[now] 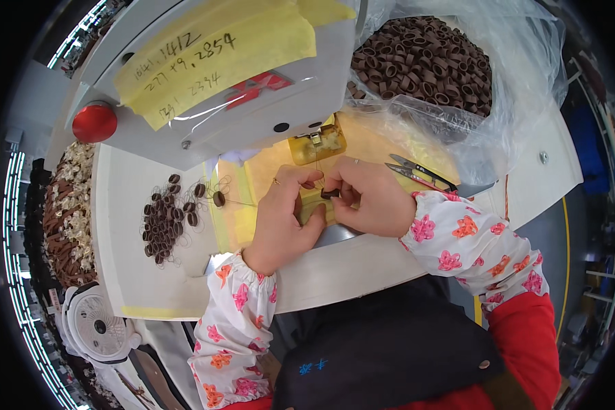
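Observation:
My right hand (376, 198) pinches a small dark brown loop (330, 194) between thumb and fingertips, just in front of the sewing machine's needle area. Close beside it, my left hand (285, 208) has its index and other fingers curled near fine thread (319, 172) that comes down from the machine; the thumb stands apart from them. The left fingers seem to grip this thread, though their inner side is hidden. Above both hands is the presser foot (315, 139) over a yellow plate. Another thread trails leftward from my left hand to a brown loop (219, 199).
The grey machine head (205, 130) with a red button (94, 123) rises in front. Thread snips (424, 172) lie right of my hands. Brown rings (427, 65) fill a plastic bag at back right. Sewn loops (164, 225) are heaped at left, above a white fan (97, 324).

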### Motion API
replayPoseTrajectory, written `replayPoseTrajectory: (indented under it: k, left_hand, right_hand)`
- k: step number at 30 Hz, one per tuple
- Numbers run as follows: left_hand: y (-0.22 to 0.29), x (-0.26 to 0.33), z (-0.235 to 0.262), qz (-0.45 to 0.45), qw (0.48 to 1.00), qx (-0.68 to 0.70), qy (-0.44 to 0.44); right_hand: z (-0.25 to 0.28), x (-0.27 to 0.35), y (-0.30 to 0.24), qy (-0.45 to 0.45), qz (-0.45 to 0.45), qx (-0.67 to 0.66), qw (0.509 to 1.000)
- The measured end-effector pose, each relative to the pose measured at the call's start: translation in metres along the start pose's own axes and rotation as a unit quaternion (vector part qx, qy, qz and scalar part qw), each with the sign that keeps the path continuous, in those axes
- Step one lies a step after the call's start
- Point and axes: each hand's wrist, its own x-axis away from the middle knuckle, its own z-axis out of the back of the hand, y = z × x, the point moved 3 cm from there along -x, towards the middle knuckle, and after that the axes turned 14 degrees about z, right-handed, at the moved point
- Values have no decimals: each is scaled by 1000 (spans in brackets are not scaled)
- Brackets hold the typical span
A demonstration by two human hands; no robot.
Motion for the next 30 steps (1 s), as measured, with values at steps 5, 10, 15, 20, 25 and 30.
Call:
replayPoseTrajectory:
  k: [5, 10, 15, 20, 25, 30]
  left_hand:
    - [-7, -5, 6, -71, 996, 44, 32]
    - [1, -12, 0, -117, 993, -24, -13]
    - [8, -11, 1, -174, 967, -187, 18]
    - [13, 6, 2, -196, 951, -240, 3]
    - [4, -5, 16, -126, 978, -159, 44]
    - [-1, -9, 12, -93, 988, -107, 54]
  right_hand:
    - [-2, 4, -2, 11, 36, 16, 999]
    - [-2, 4, -4, -1, 39, 31, 999]
    - [-5, 3, -3, -28, 43, 41, 998]
    - [-13, 12, -9, -43, 52, -2, 998]
    - [-2, 5, -1, -9, 4, -11, 1000]
    - [2, 3, 8, 8, -58, -26, 998]
